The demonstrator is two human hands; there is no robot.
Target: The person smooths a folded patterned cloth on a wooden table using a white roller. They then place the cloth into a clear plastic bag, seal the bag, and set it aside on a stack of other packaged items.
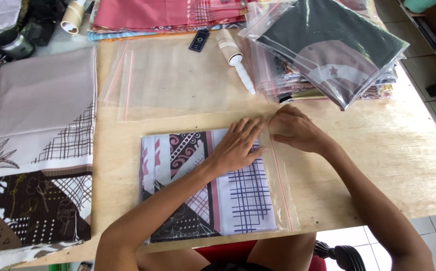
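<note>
A folded patterned cloth [238,200] in white, pink, purple and dark brown lies inside a clear plastic bag [283,200] on the wooden table [378,150]. My left hand [238,145] rests flat on the upper right part of the bagged cloth, fingers spread. My right hand [296,130] sits just right of it at the bag's open flap with the thin red strip, fingers curled down and pinching the top corner of the flap.
Empty clear bags [178,75] lie behind the cloth. A lint roller [235,57] lies beside a stack of bagged cloths [328,50] at the back right. A large grey and brown cloth [42,150] covers the left side. More folded cloths [162,15] lie at the back.
</note>
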